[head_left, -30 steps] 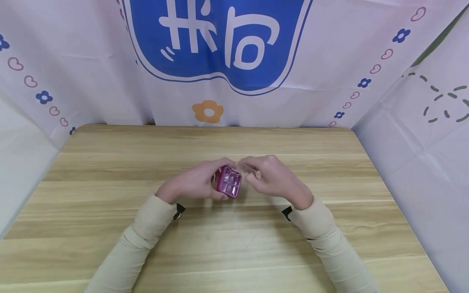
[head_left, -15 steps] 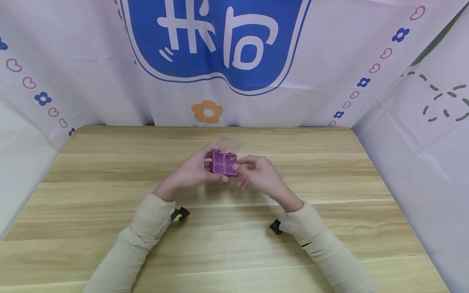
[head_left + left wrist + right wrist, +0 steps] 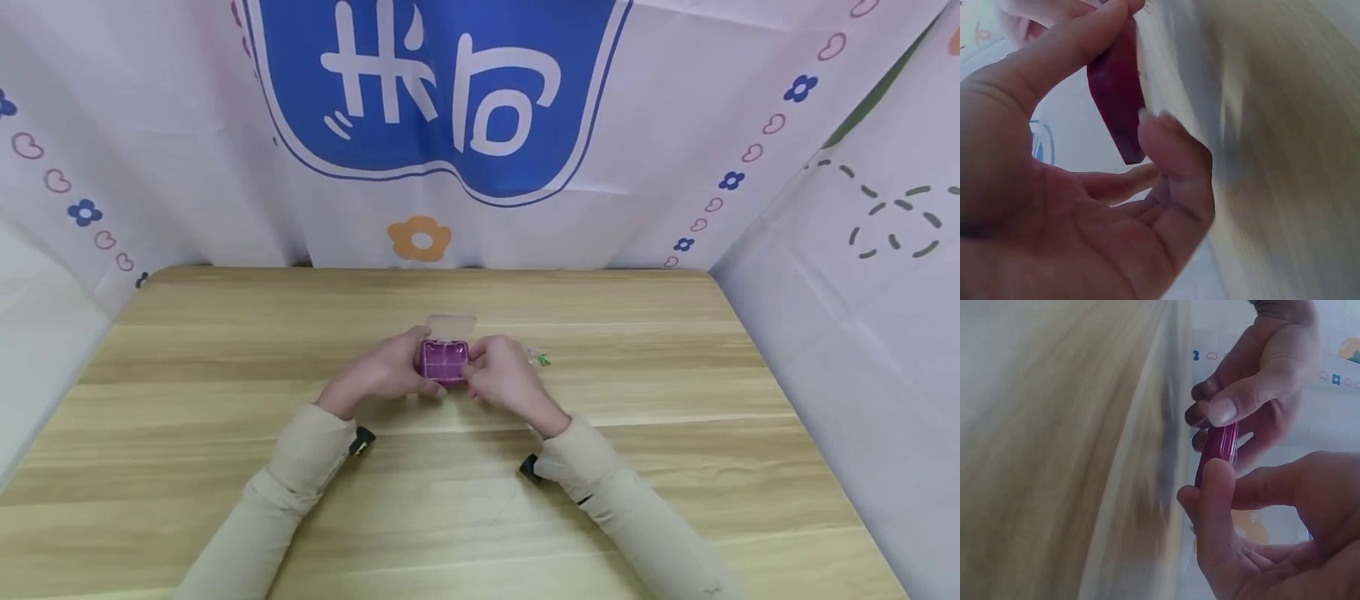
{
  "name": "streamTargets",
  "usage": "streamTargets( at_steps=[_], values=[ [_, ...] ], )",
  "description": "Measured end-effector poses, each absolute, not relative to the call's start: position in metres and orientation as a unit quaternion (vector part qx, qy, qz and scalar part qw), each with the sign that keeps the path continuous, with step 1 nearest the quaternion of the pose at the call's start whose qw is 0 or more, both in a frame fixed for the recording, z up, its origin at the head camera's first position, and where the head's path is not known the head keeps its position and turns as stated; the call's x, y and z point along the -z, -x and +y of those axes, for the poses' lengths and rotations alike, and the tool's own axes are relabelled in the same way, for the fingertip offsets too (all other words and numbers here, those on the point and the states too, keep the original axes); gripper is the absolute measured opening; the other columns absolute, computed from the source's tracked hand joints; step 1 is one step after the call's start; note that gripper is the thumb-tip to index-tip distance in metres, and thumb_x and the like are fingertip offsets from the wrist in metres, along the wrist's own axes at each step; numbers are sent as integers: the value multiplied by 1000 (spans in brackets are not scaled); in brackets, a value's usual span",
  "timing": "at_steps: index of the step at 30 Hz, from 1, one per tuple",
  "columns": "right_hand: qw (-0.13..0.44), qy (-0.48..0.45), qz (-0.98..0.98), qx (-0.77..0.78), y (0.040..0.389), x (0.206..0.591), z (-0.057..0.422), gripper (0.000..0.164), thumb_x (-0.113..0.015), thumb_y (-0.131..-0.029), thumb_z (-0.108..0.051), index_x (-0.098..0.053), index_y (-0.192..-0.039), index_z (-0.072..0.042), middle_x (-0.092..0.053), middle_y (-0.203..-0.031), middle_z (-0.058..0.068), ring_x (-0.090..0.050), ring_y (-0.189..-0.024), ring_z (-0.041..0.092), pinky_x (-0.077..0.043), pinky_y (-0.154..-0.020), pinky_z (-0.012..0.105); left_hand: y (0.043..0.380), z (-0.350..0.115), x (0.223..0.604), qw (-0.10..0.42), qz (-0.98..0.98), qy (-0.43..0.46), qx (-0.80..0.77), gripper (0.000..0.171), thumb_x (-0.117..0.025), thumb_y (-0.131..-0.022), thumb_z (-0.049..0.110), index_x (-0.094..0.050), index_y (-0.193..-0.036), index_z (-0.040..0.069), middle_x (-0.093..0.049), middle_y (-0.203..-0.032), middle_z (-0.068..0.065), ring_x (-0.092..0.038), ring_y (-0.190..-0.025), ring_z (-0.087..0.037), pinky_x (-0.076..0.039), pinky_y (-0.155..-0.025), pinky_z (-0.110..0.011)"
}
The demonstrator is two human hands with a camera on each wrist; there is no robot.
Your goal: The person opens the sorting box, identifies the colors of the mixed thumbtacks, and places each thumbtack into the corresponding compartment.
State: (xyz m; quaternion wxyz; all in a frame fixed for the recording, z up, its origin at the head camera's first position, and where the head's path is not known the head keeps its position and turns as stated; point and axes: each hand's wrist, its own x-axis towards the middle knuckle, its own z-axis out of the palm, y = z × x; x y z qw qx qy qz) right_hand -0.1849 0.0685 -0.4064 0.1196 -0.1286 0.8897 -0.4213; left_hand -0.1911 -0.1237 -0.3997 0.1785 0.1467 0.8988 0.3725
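A small purple pill box (image 3: 446, 362) with several compartments is held just above the table, its clear lid (image 3: 452, 326) standing open at the far side. My left hand (image 3: 384, 367) grips the box's left side between thumb and fingers. On the opposite side, my right hand (image 3: 504, 375) pinches the right edge. The right wrist view shows the magenta box (image 3: 1219, 445) from its side, between both hands. No contents are visible in its compartments. In the left wrist view the box (image 3: 1116, 94) is partly covered by the thumb.
Small green and pale purple bits (image 3: 538, 357) lie on the wooden table (image 3: 360, 517) just right of my right hand. A white printed cloth (image 3: 337, 225) hangs along the table's back edge, with more cloth at both sides.
The box has turned from tilted to facing me and moved slightly left. The right hand, apart from it a second ago, now holds its right edge. The small bits have come into view.
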Motion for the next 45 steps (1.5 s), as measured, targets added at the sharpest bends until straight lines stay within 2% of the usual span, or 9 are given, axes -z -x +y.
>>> streamTargets(
  at_steps=[4, 8, 16, 19, 23, 28, 35, 41, 45],
  values=[
    [115, 129, 913, 369, 188, 412, 65, 8, -68, -83, -10, -65, -84, -3, -62, -54, 2, -55, -40, 14, -43, -32, 23, 192, -119, 401, 178, 912, -132, -346, 78, -86, -62, 15, -44, -125, -1, -61, -106, -12, -56, -90, -24, -45, -88, -45],
    [91, 141, 933, 318, 191, 415, 63, 19, -70, -80, -15, -61, -65, -10, -56, -51, 0, -46, -37, 11, -35, -30, 21, 191, -114, 400, 183, 920, -111, -328, 70, -85, -63, 10, -46, -119, -2, -61, -100, -12, -57, -80, -24, -49, -79, -42],
    [76, 149, 942, 292, 199, 414, 62, 18, -70, -79, -14, -59, -64, -11, -56, -53, 1, -44, -38, 10, -34, -31, 21, 196, -117, 397, 168, 933, -119, -296, 60, -83, -69, 22, -49, -112, -4, -59, -91, -13, -54, -75, -24, -50, -69, -38],
    [81, 145, 943, 289, 200, 412, 63, 16, -70, -79, -14, -60, -67, -11, -57, -55, 1, -45, -39, 10, -35, -32, 21, 200, -120, 397, 163, 931, -127, -301, 50, -71, -83, 36, -53, -108, -4, -60, -90, -17, -56, -76, -28, -51, -68, -42],
    [96, 140, 941, 293, 199, 409, 64, 15, -69, -81, -14, -59, -71, -9, -58, -56, 3, -48, -39, 11, -37, -31, 21, 207, -127, 400, 140, 930, -131, -314, 47, -41, -100, 43, -61, -100, 1, -59, -81, -17, -54, -71, -29, -49, -66, -45],
    [105, 132, 940, 296, 198, 409, 64, 13, -69, -81, -12, -58, -74, -8, -60, -58, 4, -51, -40, 12, -40, -31, 22, 213, -133, 406, 133, 930, -126, -317, 55, -26, -103, 44, -64, -90, 6, -58, -73, -12, -48, -62, -23, -46, -65, -40],
    [117, 121, 938, 303, 197, 408, 63, 13, -67, -82, -12, -56, -76, -8, -60, -58, 5, -52, -39, 13, -42, -30, 23, 213, -130, 407, 136, 931, -109, -320, 52, -30, -103, 41, -65, -89, 5, -55, -68, -9, -46, -58, -21, -45, -61, -39],
    [128, 119, 933, 315, 195, 409, 63, 10, -65, -83, -8, -57, -78, -7, -62, -55, 4, -55, -37, 13, -42, -30, 23, 209, -127, 404, 154, 929, -130, -310, 27, -61, -92, 31, -62, -98, 5, -61, -81, -11, -52, -65, -21, -48, -62, -38],
    [130, 124, 930, 321, 194, 409, 63, 8, -65, -82, -7, -58, -79, -9, -62, -53, 3, -56, -37, 13, -42, -31, 22, 205, -126, 405, 172, 927, -126, -308, 43, -77, -77, 30, -57, -105, 5, -60, -82, -10, -54, -70, -22, -49, -60, -35]
  ],
)
